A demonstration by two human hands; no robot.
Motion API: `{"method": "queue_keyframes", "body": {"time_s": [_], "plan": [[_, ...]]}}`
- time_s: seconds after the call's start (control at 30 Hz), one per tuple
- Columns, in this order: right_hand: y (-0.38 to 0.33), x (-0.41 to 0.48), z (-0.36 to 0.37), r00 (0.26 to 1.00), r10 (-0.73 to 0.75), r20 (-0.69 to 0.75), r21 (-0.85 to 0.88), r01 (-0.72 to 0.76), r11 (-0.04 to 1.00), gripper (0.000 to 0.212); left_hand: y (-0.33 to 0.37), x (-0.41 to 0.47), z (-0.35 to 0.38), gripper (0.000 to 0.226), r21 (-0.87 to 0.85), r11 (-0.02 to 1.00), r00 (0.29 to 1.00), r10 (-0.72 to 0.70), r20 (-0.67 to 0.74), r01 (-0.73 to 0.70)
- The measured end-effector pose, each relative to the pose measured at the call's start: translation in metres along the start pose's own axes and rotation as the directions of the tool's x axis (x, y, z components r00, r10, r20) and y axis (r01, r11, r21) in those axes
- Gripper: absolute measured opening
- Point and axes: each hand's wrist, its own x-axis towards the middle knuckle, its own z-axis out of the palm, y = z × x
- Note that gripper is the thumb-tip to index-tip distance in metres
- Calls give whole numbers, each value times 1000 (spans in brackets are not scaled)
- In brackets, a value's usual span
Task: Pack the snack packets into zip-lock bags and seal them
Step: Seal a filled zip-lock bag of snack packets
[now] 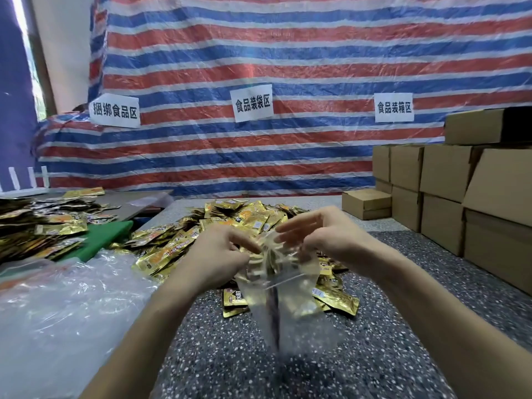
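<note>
soft daylight, motion-blurred bag [283, 298]

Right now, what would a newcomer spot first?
The left hand and right hand at centre, both pinching a blurred clear bag over the speckled table. Behind them lies a heap of gold packets. A red-blue striped tarp with three white signs fills the back, with boxes stacked at the right.

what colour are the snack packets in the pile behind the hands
The snack packets are shiny gold with orange patches; head view shows it.
</note>
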Motion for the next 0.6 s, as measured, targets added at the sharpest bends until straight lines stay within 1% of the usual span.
{"method": "queue_keyframes", "body": {"time_s": [0.03,0.07,0.1,0.13,0.27,0.33,0.37,0.4,0.43,0.47,0.53,0.57,0.6], "plan": [[1,1,0,1000,-17,-5,16,17,1000,52,1,0,-3,30,-19,1000,997,-8,79,9],[3,3,1,999,-31,-11,24,31,999,49,2,1,-5,28,-3,1000,990,-19,141,20],[6,5,3,999,-39,-19,34,39,999,46,2,1,-6,27,34,999,985,-33,167,28],[9,7,4,998,-42,-36,54,44,998,43,1,1,-6,26,65,997,986,-43,162,33],[30,17,1,986,-68,-151,159,92,983,33,-3,0,-2,25,139,989,996,-53,69,43],[47,21,-4,971,-29,-238,156,68,985,34,-6,-2,2,23,186,982,998,-38,44,29],[59,23,-6,965,-1,-263,99,27,995,35,-7,-2,3,22,189,981,999,-37,34,30],[73,23,-6,969,20,-247,-23,-26,999,34,-8,-3,5,21,182,983,999,-41,24,36],[89,22,-4,983,44,-178,-188,-78,979,33,-9,-5,6,21,162,986,999,-46,15,43],[104,21,0,994,87,-72,-336,-106,936,30,-10,-6,7,22,121,991,998,-57,11,56],[130,15,13,970,206,128,-507,-115,854,24,-11,-9,7,29,-39,994,995,-99,13,99],[138,14,19,955,242,174,-588,-96,803,19,-11,-11,7,34,-136,983,992,-125,11,125],[146,15,25,952,242,188,-669,-56,741,17,-11,-12,6,38,-227,963,989,-150,7,147]]}}
